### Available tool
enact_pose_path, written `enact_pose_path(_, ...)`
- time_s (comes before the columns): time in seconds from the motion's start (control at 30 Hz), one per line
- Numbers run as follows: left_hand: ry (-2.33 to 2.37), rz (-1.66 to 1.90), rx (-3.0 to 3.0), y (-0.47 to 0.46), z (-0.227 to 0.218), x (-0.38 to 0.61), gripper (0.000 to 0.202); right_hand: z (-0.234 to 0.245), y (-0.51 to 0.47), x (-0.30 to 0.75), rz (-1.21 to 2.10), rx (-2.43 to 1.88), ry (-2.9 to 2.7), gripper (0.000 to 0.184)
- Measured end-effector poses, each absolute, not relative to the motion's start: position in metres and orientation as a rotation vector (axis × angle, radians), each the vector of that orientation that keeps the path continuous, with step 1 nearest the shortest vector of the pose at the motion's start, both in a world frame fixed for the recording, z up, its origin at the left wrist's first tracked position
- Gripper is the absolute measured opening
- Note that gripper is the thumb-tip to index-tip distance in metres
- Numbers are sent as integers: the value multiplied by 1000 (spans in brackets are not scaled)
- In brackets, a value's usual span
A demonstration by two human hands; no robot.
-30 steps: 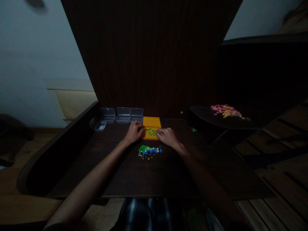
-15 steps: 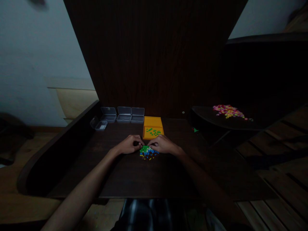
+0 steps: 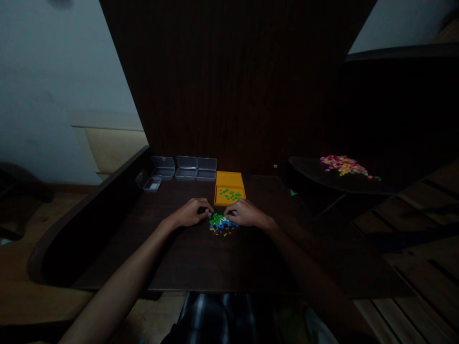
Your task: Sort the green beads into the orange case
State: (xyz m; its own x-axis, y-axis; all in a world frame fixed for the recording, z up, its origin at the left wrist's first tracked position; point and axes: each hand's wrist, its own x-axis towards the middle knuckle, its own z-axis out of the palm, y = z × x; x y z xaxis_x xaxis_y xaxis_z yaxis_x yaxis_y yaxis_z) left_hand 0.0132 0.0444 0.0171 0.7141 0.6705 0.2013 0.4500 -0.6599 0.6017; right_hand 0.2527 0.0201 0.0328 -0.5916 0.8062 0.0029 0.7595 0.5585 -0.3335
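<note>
Head view, dim light: both forearms reach over a dark wooden table [image 3: 215, 263] to a small heap of green, blue and yellow pieces [image 3: 221, 224] lying at its middle. The left hand [image 3: 191, 213] rests with curled fingers at the heap's left edge, and the right hand [image 3: 244, 213] does the same at its right edge. Whether either hand pinches a piece cannot be told. Just behind the heap stands an open orange box [image 3: 229, 180] with loose green pieces [image 3: 230, 195] inside. Left of it is a row of clear plastic cases [image 3: 196, 168], and a smaller open case [image 3: 152, 183] sits near the table's raised edge. No writing on them is legible. On a side shelf [image 3: 304, 168] to the right lies a pink and yellow heap [image 3: 342, 165].
</note>
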Motion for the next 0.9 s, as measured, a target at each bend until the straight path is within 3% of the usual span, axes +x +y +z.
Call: enact_pose_path(0.9, 807, 557, 2504, 38, 20, 19, 18, 34, 20, 245, 708, -1501, -2508, 12)
